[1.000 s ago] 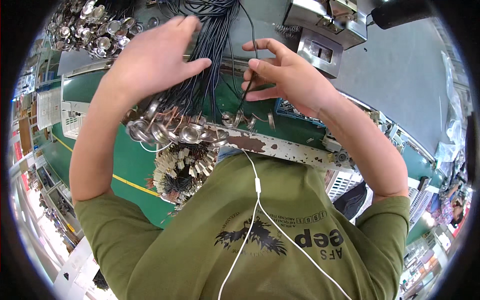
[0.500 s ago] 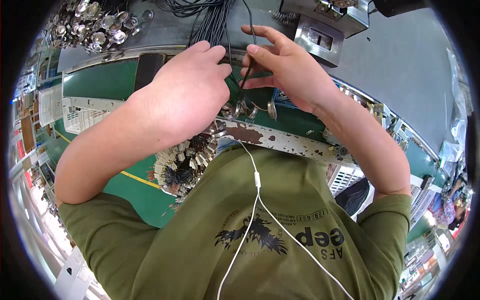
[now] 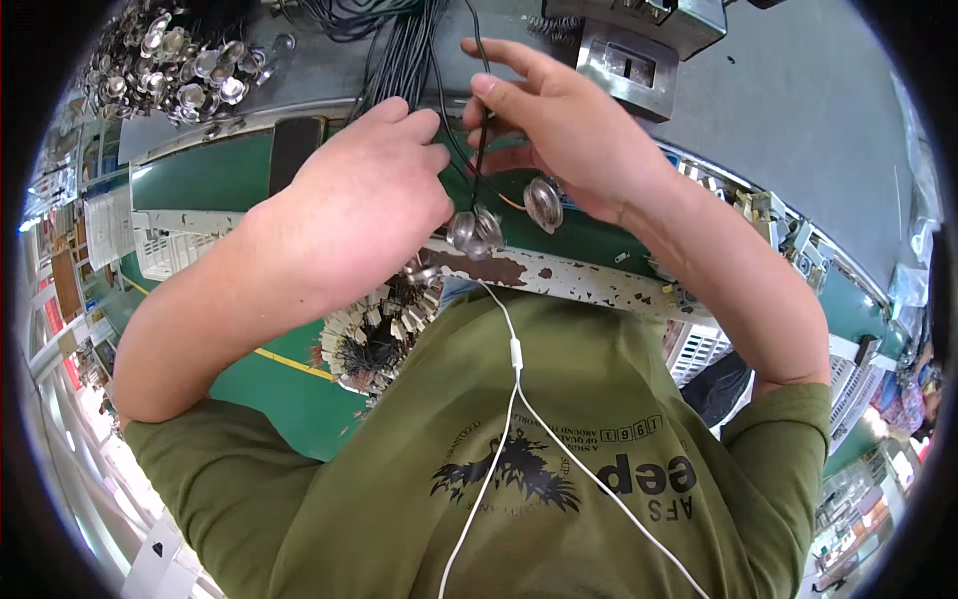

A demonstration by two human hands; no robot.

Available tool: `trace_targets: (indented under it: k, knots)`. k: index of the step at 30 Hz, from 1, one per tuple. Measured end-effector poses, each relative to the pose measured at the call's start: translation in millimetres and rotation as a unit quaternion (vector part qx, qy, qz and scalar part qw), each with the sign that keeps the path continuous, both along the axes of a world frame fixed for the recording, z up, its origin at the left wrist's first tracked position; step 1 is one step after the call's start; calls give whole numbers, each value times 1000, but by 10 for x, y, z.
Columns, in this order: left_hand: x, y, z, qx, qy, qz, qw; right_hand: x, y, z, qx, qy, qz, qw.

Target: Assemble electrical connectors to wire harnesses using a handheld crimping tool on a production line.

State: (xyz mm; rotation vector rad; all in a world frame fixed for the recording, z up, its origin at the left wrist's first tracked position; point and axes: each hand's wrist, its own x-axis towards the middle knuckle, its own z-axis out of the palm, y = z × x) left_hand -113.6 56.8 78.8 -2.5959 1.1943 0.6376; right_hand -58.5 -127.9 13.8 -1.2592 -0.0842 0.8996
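Note:
My left hand [image 3: 364, 210] is closed around a bundle of black cables [image 3: 404, 60] that runs up the bench, with small round metal caps [image 3: 474, 232] hanging just below its fingers. My right hand [image 3: 559, 130] pinches a single thin black wire [image 3: 482, 150] between thumb and fingers, and a shiny round metal disc [image 3: 543, 204] dangles under its palm. The two hands are close together above the worn edge of the green bench [image 3: 559, 275].
A heap of round metal caps [image 3: 170, 70] lies at the far left. A grey metal fixture [image 3: 639, 50] stands at the back right. A bunch of plug ends [image 3: 374, 334] hangs below the bench edge. A white earphone cord [image 3: 509, 399] crosses my green shirt.
My left hand came down from an open spread over the cables and closed on the bundle. The right hand stayed by the single wire and rose slightly.

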Motion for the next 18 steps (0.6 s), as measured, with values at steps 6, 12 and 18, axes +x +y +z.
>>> trace_targets:
  k: [6, 12, 18]
  knots:
    - [57, 90, 53, -79, 43, 27, 996, -37, -6, -71, -16, -2, 12, 1000]
    - [-1, 136, -3, -91, 25, 25, 995, 262, -304, -2, -6, 19, 131, 991]
    - [0, 56, -27, -101, 2, 125, 987, 254, -437, 256, -56, -56, 173, 982]
